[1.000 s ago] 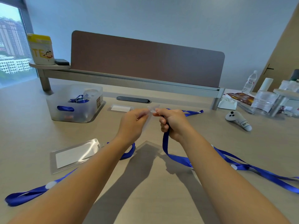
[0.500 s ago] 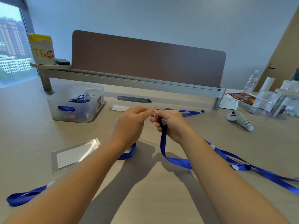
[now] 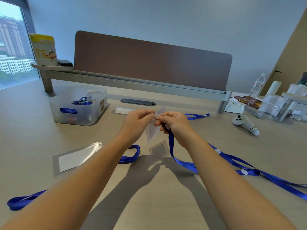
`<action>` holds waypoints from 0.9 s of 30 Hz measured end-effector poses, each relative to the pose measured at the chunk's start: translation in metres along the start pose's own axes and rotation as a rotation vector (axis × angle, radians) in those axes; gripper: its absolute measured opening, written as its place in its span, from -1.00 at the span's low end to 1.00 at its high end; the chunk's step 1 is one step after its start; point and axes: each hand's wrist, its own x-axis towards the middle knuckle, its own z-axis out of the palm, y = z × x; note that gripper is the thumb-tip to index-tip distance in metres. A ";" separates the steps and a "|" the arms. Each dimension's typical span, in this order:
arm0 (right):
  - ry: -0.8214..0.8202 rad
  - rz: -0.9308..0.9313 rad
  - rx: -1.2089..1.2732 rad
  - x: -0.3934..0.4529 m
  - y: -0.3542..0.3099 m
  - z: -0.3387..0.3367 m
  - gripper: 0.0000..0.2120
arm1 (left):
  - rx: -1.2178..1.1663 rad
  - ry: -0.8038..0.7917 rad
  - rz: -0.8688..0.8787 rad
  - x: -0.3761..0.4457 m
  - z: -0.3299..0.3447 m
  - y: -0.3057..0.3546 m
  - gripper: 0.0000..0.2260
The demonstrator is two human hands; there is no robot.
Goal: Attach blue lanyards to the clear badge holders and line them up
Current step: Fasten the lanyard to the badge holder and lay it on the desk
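Note:
Above the middle of the desk, my left hand (image 3: 137,123) pinches the top edge of a clear badge holder (image 3: 152,131), which hangs down between both hands. My right hand (image 3: 174,124) grips the clip end of a blue lanyard (image 3: 182,163) against that same edge; its strap trails down and off to the right across the desk. A second clear badge holder (image 3: 74,157) with a white card lies flat at the left, joined to another blue lanyard (image 3: 25,200) that runs under my left forearm. A third holder (image 3: 123,110) lies flat farther back.
A translucent bin (image 3: 78,105) with blue lanyards stands at the back left. A brown divider panel (image 3: 149,62) crosses the desk behind. A white controller (image 3: 245,124), a water bottle (image 3: 257,84) and clear packaging (image 3: 272,105) sit at the right.
The badge holder has swung down from nearly hidden between my fingers and now hangs visibly between my hands. Both hands stay together at its top edge.

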 end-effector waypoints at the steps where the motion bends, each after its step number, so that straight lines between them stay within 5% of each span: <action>1: -0.003 -0.018 -0.026 0.000 -0.001 0.001 -0.84 | 0.007 0.009 -0.017 0.002 -0.001 0.001 -0.75; 10: 0.014 -0.124 -0.203 -0.002 -0.002 0.007 -0.78 | 0.087 -0.024 -0.165 0.009 -0.008 0.008 -0.93; 18: 0.079 -0.311 -0.480 -0.002 -0.002 0.007 -0.77 | 0.429 -0.047 0.003 0.013 -0.010 0.012 -0.87; 27: 0.119 -0.410 -0.583 0.001 0.002 0.007 -0.78 | 0.367 0.015 0.071 0.015 -0.004 0.005 -0.88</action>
